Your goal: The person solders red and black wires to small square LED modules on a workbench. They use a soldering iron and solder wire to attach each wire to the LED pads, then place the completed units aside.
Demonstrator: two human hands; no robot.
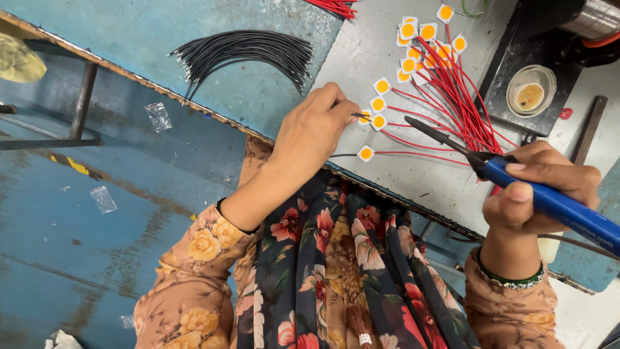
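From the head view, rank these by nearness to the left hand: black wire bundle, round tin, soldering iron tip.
From the left hand:
1. Soldering iron tip, just to its right over the grey sheet.
2. Black wire bundle, above it on the blue bench.
3. Round tin, far right on the dark stand.

This is a small electronics assembly workshop. A worn, blue-painted workbench (194, 26) carries a grey metal work plate (361, 58) strewn with small square LED chips (382, 86), many already joined to red wires (462, 97). A bundle of cut black wires (245, 55) lies ready nearby. A blue-handled soldering iron (516, 184) and a small round tin of flux (531, 90) on a dark stand mark it as a soldering station.
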